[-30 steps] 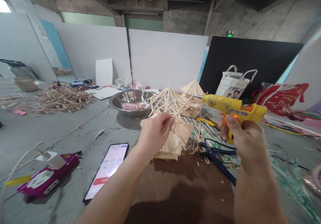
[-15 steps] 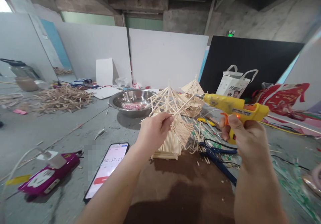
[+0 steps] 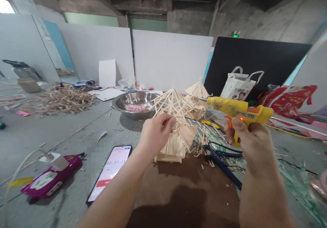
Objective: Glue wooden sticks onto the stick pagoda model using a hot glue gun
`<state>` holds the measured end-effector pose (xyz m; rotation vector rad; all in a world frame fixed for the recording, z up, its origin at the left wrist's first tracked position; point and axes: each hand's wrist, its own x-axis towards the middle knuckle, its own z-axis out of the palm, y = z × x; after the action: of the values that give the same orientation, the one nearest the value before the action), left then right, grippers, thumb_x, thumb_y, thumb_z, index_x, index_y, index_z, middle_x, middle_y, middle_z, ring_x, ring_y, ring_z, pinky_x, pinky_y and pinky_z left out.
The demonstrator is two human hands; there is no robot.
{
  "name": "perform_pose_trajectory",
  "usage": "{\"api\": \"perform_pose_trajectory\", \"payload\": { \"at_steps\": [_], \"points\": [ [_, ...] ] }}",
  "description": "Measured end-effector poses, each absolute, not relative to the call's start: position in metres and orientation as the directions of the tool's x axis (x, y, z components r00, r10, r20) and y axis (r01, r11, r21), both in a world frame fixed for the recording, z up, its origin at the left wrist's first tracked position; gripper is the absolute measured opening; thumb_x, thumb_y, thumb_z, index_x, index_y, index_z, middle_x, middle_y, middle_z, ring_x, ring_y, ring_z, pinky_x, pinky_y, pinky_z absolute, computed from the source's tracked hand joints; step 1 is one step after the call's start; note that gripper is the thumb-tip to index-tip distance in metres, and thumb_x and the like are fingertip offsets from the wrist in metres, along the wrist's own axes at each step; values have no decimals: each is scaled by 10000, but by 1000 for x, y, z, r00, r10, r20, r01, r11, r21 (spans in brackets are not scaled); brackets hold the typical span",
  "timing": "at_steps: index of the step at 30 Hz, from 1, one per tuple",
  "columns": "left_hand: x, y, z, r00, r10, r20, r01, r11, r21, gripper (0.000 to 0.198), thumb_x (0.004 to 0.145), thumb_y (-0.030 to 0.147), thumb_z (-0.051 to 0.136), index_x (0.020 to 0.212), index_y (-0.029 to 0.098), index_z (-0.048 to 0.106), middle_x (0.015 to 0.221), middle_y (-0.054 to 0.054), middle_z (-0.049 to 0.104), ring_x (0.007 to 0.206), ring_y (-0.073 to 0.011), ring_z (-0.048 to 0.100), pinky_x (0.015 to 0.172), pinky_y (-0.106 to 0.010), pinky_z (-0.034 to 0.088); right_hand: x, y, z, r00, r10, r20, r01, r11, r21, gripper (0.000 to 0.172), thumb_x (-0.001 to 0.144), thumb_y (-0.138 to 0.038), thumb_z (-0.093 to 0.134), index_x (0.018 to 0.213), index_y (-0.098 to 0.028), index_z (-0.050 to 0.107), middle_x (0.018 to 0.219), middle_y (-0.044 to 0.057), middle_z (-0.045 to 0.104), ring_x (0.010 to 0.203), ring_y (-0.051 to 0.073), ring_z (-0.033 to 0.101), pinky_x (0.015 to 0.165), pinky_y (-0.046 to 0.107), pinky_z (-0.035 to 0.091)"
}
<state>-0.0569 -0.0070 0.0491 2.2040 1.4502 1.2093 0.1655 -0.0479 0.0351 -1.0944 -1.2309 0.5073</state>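
My left hand (image 3: pixel 159 129) is closed in a pinch at the front of a model building (image 3: pixel 173 146) made of thin wooden sticks. The pinch appears to be on a wooden stick (image 3: pixel 180 118), though the fingertips hide most of it against the model. The model has a peaked open frame on top and sloped stick panels below. My right hand (image 3: pixel 251 137) grips a yellow hot glue gun (image 3: pixel 230 106), index finger at its orange trigger, a red light glowing. Its nozzle points left, near a second peaked stick model (image 3: pixel 198 90) standing behind.
A brown board (image 3: pixel 184 194) lies under the model. Around it are a steel bowl (image 3: pixel 120 103), a phone (image 3: pixel 109 173) showing a timer, a purple power strip (image 3: pixel 51 178), blue-handled pliers (image 3: pixel 227 170), glue sticks and loose wood (image 3: pixel 67 100). A black cable runs near the glue gun.
The stick that slanted up and right from my left fingers toward the nozzle no longer reaches out there. My left hand has shifted slightly; the glue gun has stayed nearly in place.
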Motion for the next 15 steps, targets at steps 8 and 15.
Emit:
{"api": "perform_pose_trajectory", "payload": {
  "at_steps": [8,15],
  "points": [
    [-63,-1,47,-69,809,584,765,-333,551,304,750,377,419,600,176,590,473,4,562,436,-82,439,476,-231,277,166,-46,33,359,803,476,206,429,-879,312,655,-464,592,557,-174,536,357,-24,431,355,103,399,380,249,328],
    [-64,1,48,-35,841,540,777,-318,544,303,734,344,418,522,177,557,473,-2,558,419,-82,412,469,-241,256,164,-48,35,347,815,463,215,412,-886,294,662,-444,596,570,-170,546,389,-14,457,371,104,418,412,258,359]
  ]
}}
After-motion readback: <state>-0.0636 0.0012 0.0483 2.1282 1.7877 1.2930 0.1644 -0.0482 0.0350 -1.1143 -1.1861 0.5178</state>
